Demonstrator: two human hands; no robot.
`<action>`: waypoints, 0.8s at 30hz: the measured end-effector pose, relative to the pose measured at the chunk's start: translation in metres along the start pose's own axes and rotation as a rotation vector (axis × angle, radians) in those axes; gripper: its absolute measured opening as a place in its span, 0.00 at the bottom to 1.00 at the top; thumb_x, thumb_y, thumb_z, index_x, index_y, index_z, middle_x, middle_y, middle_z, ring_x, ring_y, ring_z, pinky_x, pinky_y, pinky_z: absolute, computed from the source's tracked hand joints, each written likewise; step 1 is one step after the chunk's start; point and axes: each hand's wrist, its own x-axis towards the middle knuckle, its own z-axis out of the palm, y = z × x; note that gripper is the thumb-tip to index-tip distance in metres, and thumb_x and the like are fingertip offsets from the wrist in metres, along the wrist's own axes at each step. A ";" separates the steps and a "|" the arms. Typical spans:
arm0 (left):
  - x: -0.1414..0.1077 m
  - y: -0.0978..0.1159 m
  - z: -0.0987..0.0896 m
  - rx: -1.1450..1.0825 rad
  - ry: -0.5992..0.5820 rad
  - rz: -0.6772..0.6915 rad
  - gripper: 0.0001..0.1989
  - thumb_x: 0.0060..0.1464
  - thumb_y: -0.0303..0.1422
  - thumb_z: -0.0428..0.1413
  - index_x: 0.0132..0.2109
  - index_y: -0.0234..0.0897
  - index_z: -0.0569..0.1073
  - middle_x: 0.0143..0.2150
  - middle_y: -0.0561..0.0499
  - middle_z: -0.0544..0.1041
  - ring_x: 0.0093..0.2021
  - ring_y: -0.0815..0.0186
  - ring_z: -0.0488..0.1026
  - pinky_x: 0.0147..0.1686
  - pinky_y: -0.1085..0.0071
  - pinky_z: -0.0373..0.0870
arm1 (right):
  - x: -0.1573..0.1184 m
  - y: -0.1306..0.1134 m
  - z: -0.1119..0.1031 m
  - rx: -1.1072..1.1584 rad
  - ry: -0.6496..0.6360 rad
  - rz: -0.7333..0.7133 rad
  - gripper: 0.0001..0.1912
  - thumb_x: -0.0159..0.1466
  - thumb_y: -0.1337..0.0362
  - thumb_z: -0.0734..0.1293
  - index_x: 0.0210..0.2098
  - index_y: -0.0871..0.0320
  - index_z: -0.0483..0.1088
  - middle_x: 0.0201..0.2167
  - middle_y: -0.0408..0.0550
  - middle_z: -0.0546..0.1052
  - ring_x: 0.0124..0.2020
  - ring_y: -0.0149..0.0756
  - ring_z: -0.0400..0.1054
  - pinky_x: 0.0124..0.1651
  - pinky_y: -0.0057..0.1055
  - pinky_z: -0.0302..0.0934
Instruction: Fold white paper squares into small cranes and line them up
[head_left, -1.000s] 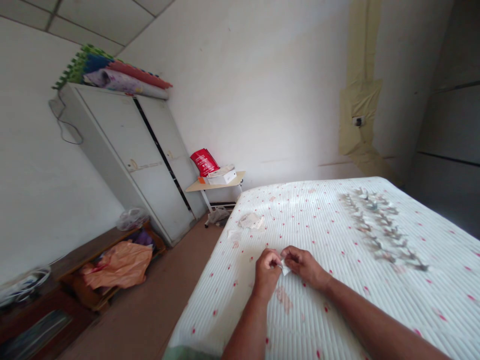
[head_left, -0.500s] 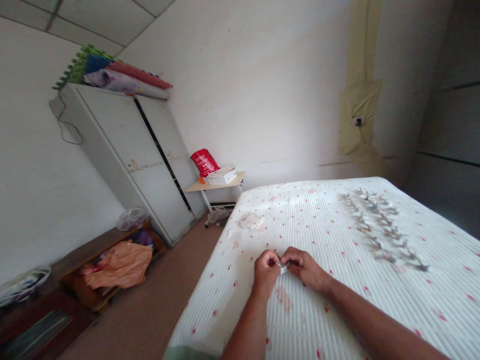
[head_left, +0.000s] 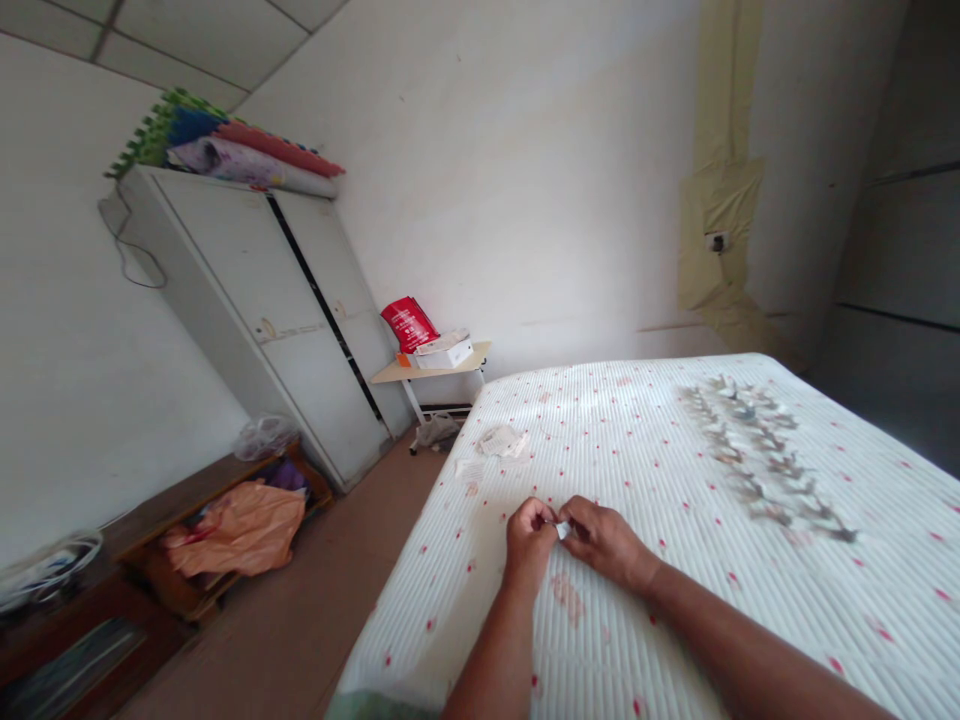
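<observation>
Between my two hands is a small piece of folded paper (head_left: 562, 530), whitish and only partly showing. My left hand (head_left: 529, 540) pinches its left side with thumb and fingertips. On the other side, the fingers of my right hand (head_left: 604, 540) are closed on it too. Both hands are just above the white, red-spotted bed cover (head_left: 600, 640). Rows of small folded paper figures (head_left: 757, 450), which look like cranes, stand on the bed to the right. Thin paper sheets (head_left: 501, 443) lie beyond my left hand.
A small table (head_left: 386, 374) with a red bag (head_left: 409, 325) and a white box (head_left: 448, 353) stands past the bed's far left corner. At left are a grey cabinet (head_left: 225, 270) and a low wooden bench (head_left: 135, 570) with an orange plastic bag (head_left: 240, 530).
The folded paper has turned slightly in my fingers and shows a different face. My right hand has shifted a little to the left; the rest stays as it was.
</observation>
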 end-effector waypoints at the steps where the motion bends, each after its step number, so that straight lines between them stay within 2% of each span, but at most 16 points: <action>1: 0.000 0.001 0.000 -0.003 0.001 -0.008 0.02 0.35 0.24 0.51 0.21 0.34 0.64 0.19 0.57 0.63 0.22 0.73 0.58 0.24 0.77 0.53 | 0.000 0.000 0.000 -0.001 0.010 -0.004 0.07 0.53 0.70 0.62 0.32 0.56 0.65 0.24 0.40 0.66 0.24 0.27 0.58 0.29 0.25 0.51; 5: -0.003 0.008 0.000 -0.056 -0.016 -0.053 0.04 0.36 0.27 0.53 0.22 0.35 0.63 0.17 0.59 0.59 0.20 0.76 0.54 0.22 0.78 0.50 | 0.000 0.000 -0.004 0.140 0.039 0.043 0.02 0.56 0.66 0.61 0.30 0.57 0.64 0.22 0.39 0.64 0.24 0.28 0.57 0.28 0.24 0.52; 9: -0.005 0.012 0.001 -0.109 -0.046 -0.077 0.06 0.37 0.30 0.55 0.25 0.34 0.65 0.18 0.59 0.60 0.20 0.76 0.54 0.22 0.78 0.51 | 0.002 0.005 -0.003 0.359 0.056 0.131 0.06 0.56 0.61 0.62 0.28 0.57 0.61 0.20 0.37 0.61 0.22 0.26 0.55 0.25 0.24 0.51; 14: -0.004 0.006 0.001 -0.151 -0.068 -0.061 0.11 0.39 0.30 0.54 0.34 0.35 0.67 0.20 0.59 0.60 0.20 0.76 0.56 0.21 0.78 0.52 | 0.005 0.008 0.001 0.576 0.005 0.270 0.10 0.54 0.58 0.63 0.26 0.57 0.59 0.16 0.34 0.59 0.16 0.24 0.51 0.19 0.23 0.46; 20: -0.002 -0.002 0.000 -0.126 -0.116 -0.052 0.09 0.42 0.33 0.54 0.33 0.35 0.68 0.23 0.56 0.66 0.21 0.75 0.59 0.21 0.78 0.55 | 0.007 0.009 0.001 0.658 0.011 0.335 0.14 0.51 0.54 0.65 0.25 0.57 0.60 0.14 0.34 0.61 0.14 0.24 0.54 0.18 0.23 0.47; 24: -0.002 0.000 -0.001 -0.109 -0.152 -0.094 0.08 0.42 0.34 0.53 0.29 0.34 0.70 0.24 0.54 0.69 0.23 0.73 0.63 0.25 0.76 0.60 | 0.007 0.010 -0.001 0.713 0.026 0.339 0.16 0.51 0.53 0.65 0.33 0.57 0.61 0.14 0.33 0.62 0.13 0.24 0.56 0.17 0.22 0.46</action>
